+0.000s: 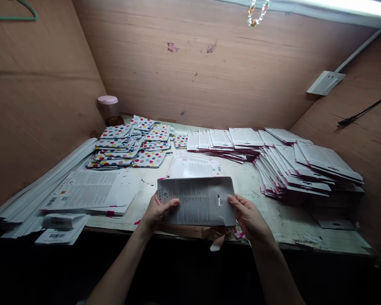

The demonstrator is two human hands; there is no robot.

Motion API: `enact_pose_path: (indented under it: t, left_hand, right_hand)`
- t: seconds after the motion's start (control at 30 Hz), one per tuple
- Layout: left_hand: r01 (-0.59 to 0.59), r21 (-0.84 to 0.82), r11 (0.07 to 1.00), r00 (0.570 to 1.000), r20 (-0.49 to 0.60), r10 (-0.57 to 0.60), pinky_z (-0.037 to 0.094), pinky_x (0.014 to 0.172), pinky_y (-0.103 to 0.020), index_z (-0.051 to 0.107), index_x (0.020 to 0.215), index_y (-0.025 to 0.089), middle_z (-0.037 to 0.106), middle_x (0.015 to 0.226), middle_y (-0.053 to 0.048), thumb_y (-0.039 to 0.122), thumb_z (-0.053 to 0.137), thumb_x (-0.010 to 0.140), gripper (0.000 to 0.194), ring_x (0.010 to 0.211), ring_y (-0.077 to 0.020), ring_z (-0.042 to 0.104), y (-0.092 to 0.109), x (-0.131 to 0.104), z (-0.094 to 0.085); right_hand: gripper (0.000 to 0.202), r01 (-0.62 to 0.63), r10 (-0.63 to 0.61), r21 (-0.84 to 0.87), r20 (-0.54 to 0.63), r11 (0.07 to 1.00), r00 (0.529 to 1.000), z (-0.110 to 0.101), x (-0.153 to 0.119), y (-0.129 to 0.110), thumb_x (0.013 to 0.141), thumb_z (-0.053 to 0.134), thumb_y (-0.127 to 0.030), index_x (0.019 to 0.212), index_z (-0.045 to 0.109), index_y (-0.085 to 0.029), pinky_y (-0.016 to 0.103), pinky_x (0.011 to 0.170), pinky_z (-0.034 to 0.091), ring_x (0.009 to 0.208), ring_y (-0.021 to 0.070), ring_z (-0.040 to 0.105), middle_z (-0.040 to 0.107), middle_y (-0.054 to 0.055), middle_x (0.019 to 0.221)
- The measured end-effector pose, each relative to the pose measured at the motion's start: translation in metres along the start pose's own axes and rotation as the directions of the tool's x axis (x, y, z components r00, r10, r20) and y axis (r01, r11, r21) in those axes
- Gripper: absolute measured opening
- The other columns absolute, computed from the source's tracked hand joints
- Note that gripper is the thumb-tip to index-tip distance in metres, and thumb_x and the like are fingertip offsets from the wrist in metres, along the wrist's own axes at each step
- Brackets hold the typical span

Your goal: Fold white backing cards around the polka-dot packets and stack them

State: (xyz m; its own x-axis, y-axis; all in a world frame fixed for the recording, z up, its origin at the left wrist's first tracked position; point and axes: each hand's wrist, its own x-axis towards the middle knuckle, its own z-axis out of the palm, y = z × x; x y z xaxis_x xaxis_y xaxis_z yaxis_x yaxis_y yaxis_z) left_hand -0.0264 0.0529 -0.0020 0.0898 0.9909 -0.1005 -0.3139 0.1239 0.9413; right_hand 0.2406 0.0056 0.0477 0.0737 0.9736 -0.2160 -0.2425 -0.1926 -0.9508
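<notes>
Between my two hands is a printed card package (190, 203) with a hang hole, held up over the table's front edge. My left hand (155, 212) grips its left end, thumb on the printed face. At the other end, my right hand (249, 216) pinches the side near the hang hole; the fingers behind the card are hidden. Just beyond it lies another printed card (193, 164) on the table. Flat cards (89, 190) with barcodes are piled to the left. Folded polka-dot pouches (150, 158) are stacked at the back left.
Stacks of card packages (282, 169) fill the right and back of the table (238, 182). A jar with a pink lid (108, 101) stands in the back left corner. Barcode label sheets (62, 228) overhang the front left edge. Wooden panels enclose three sides.
</notes>
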Motion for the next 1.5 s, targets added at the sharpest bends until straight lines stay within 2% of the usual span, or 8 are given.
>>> enact_pose_path:
  t: [0.17, 0.33, 0.63, 0.8, 0.9, 1.07, 1.27, 1.5]
  left_hand:
    - [0.010, 0.010, 1.000, 1.000, 0.000, -0.010, 0.055, 0.074, -0.029, 0.063, 0.101, 0.015, 0.072, 0.094, -0.007, 0.028, 0.086, 0.059, 0.050, 0.083, -0.0200, 0.068, 0.000, 0.000, 0.000]
    - [0.011, 0.014, 1.000, 1.000, 0.002, -0.011, 0.054, 0.075, -0.030, 0.063, 0.101, 0.015, 0.072, 0.095, -0.007, 0.027, 0.087, 0.058, 0.051, 0.084, -0.0202, 0.068, 0.000, 0.001, 0.001]
    - [-0.003, 0.042, 0.999, 1.000, 0.013, 0.003, 0.054, 0.077, -0.030, 0.062, 0.099, 0.014, 0.072, 0.092, -0.006, 0.028, 0.087, 0.058, 0.049, 0.083, -0.0196, 0.068, -0.003, 0.003, 0.000]
    - [-0.006, 0.052, 0.999, 1.000, 0.023, 0.005, 0.056, 0.078, -0.030, 0.060, 0.102, 0.014, 0.073, 0.098, -0.007, 0.027, 0.086, 0.060, 0.051, 0.089, -0.0213, 0.069, -0.002, 0.001, -0.002]
    - [-0.016, 0.053, 0.998, 1.000, 0.012, 0.015, 0.056, 0.080, -0.030, 0.059, 0.100, 0.015, 0.073, 0.098, -0.007, 0.026, 0.086, 0.060, 0.049, 0.090, -0.0210, 0.070, -0.005, 0.002, -0.003]
    - [-0.064, 0.068, 0.996, 0.998, -0.024, 0.066, 0.057, 0.083, -0.032, 0.058, 0.105, 0.017, 0.075, 0.095, -0.005, 0.024, 0.088, 0.056, 0.058, 0.091, -0.0224, 0.071, -0.010, 0.002, -0.002]
    - [-0.152, 0.123, 0.981, 0.987, -0.026, 0.156, 0.058, 0.079, -0.034, 0.063, 0.099, 0.016, 0.075, 0.098, -0.007, 0.025, 0.087, 0.056, 0.051, 0.094, -0.0278, 0.070, -0.011, 0.000, 0.000]
    - [-0.176, 0.165, 0.970, 0.982, -0.038, 0.185, 0.058, 0.077, -0.034, 0.063, 0.098, 0.016, 0.075, 0.091, -0.005, 0.021, 0.086, 0.055, 0.050, 0.088, -0.0267, 0.071, -0.014, 0.004, 0.000]
  right_hand:
    - [0.034, -0.016, 0.017, 0.028, -0.040, 0.999, 0.999, -0.007, 0.005, 0.001, 0.063, 0.083, -0.045, 0.077, 0.069, -0.018, 0.027, 0.068, 0.051, 0.070, 0.0164, 0.062, 0.069, 0.002, 0.074]
    - [0.034, -0.143, 0.135, 0.127, 0.071, 0.982, 0.988, -0.012, 0.004, 0.000, 0.064, 0.082, -0.041, 0.087, 0.071, -0.018, 0.028, 0.071, 0.052, 0.075, 0.0181, 0.065, 0.072, 0.005, 0.082]
    - [0.030, -0.383, 0.323, 0.344, 0.220, 0.857, 0.920, -0.007, -0.004, 0.009, 0.080, 0.064, -0.046, 0.091, 0.070, -0.019, 0.045, 0.087, 0.050, 0.092, 0.0263, 0.068, 0.074, 0.006, 0.092]
    - [0.033, -0.157, 0.135, 0.235, 0.105, 0.959, 0.985, -0.007, -0.007, 0.008, 0.073, 0.076, -0.046, 0.092, 0.071, -0.019, 0.032, 0.073, 0.053, 0.082, 0.0227, 0.067, 0.074, 0.004, 0.088]
    - [0.031, -0.072, 0.058, 0.118, 0.117, 0.990, 0.991, -0.010, -0.005, 0.006, 0.074, 0.078, -0.040, 0.096, 0.072, -0.018, 0.027, 0.075, 0.050, 0.084, 0.0199, 0.066, 0.074, 0.005, 0.092]
    - [0.027, -0.125, 0.089, 0.161, 0.214, 0.979, 0.973, -0.016, 0.001, 0.005, 0.076, 0.076, -0.039, 0.095, 0.072, -0.021, 0.034, 0.085, 0.050, 0.093, 0.0226, 0.066, 0.073, 0.005, 0.096]
    - [0.029, 0.131, -0.129, 0.002, 0.189, 0.991, 0.973, -0.031, 0.012, 0.017, 0.074, 0.078, -0.037, 0.098, 0.071, -0.023, 0.040, 0.096, 0.045, 0.107, 0.0263, 0.061, 0.070, 0.006, 0.109]
    - [0.035, -0.051, 0.025, 0.065, 0.345, 0.997, 0.938, -0.044, 0.013, 0.031, 0.073, 0.077, -0.044, 0.097, 0.071, -0.019, 0.038, 0.081, 0.052, 0.085, 0.0247, 0.068, 0.073, 0.009, 0.091]
